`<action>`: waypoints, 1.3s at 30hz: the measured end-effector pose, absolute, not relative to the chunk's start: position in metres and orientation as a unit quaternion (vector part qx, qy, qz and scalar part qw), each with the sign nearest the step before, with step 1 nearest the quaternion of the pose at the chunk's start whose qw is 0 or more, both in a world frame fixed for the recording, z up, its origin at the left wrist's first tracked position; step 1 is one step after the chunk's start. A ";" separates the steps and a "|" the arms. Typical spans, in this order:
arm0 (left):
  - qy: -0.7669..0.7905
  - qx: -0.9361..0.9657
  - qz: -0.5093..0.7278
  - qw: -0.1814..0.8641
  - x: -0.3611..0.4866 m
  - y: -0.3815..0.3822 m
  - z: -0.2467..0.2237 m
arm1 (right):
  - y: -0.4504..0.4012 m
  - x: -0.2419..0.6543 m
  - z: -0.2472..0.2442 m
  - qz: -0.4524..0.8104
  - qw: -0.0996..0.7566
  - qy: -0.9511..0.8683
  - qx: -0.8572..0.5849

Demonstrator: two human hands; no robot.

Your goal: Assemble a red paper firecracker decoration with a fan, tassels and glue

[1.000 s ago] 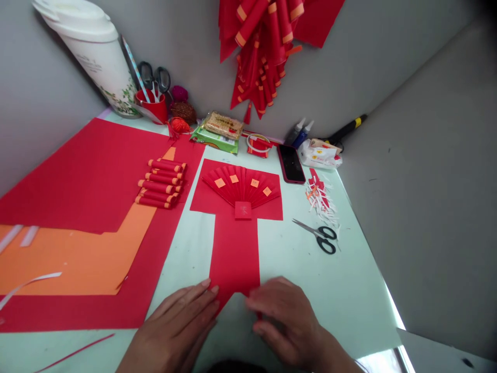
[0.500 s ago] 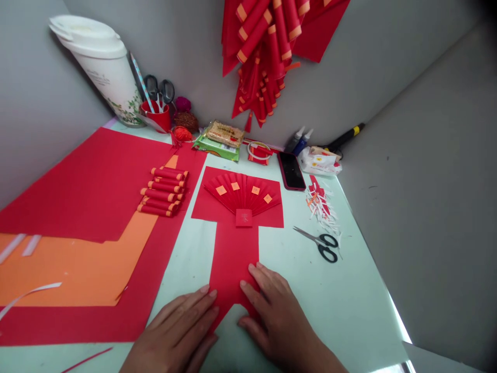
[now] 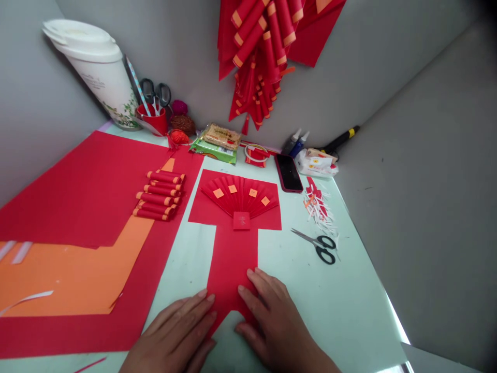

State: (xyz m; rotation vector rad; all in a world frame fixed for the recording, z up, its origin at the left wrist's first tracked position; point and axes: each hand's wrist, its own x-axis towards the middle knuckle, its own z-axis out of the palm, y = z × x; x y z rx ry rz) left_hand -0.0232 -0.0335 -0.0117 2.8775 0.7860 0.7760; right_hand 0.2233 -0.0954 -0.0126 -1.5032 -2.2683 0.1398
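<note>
A red paper strip [image 3: 233, 256] with a notched lower end lies flat on the table. My left hand [image 3: 176, 331] rests on its lower left edge, fingers stretched out. On the lower right edge lies my right hand [image 3: 274, 318], fingers spread and flat. Above the strip is a wider red paper piece [image 3: 196, 212] bearing a pleated red paper fan [image 3: 243, 194] with several small orange squares. A red square [image 3: 241, 221] covers the fan's base. To the right, black-handled scissors [image 3: 316, 243] lie partly open, apart from my hands.
Red paper rolls [image 3: 159, 198] with orange ends lie on red and orange sheets [image 3: 81, 280] at left. A phone [image 3: 289, 172], paper scraps [image 3: 319, 207] and a white cup [image 3: 97, 72] stand or lie further back. Red paper decorations [image 3: 260, 57] hang on the wall.
The view has shifted slightly, so everything sits a little lower and further left. Both hands stay on the red strip in nearly the same pose.
</note>
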 end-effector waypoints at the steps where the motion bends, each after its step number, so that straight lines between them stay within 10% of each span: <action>1: 0.255 0.933 0.252 0.029 -0.023 -0.034 -0.012 | -0.095 0.223 -0.012 0.053 0.210 -0.814 -0.540; 39: 0.262 0.929 0.263 -0.005 -0.020 -0.032 -0.013 | -0.091 0.220 -0.016 0.030 0.207 -0.817 -0.537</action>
